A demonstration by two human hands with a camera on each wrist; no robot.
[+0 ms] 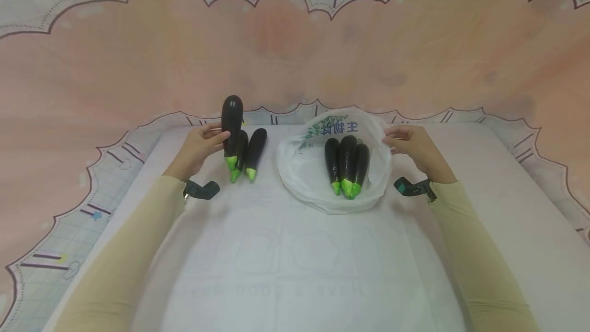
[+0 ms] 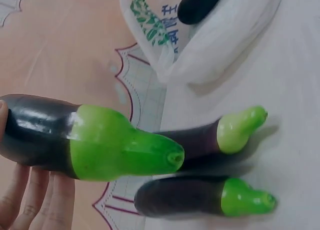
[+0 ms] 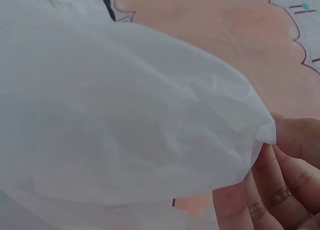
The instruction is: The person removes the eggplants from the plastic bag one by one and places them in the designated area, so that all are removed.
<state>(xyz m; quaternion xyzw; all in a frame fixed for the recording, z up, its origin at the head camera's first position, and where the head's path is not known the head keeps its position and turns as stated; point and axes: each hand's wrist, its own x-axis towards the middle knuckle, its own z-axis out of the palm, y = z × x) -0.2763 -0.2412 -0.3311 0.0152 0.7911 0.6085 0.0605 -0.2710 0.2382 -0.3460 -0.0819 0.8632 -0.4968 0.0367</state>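
Observation:
My left hand [image 1: 199, 146] grips a dark eggplant [image 1: 232, 117] with a green stem end, holding it up with the stem pointing down. Behind and beside it, two more eggplants [image 1: 256, 150] lie on the table, their green ends toward me. In the left wrist view the held eggplant [image 2: 45, 132] passes over those two. To the right, a white plastic bag [image 1: 299, 178] with green and blue print sits spread open, and three eggplants [image 1: 347, 160] lie together in it. My right hand [image 1: 412, 147] pinches the bag's right rim, and the right wrist view shows the bunched plastic edge [image 3: 260, 127] between thumb and fingers.
A white cloth [image 1: 295, 270] with faint lettering covers the table. Behind it hangs an orange backdrop [image 1: 286, 60] with a scalloped, pale patterned border. A dark wrist device [image 1: 201, 189] sits at my left wrist, another [image 1: 412, 187] at the right.

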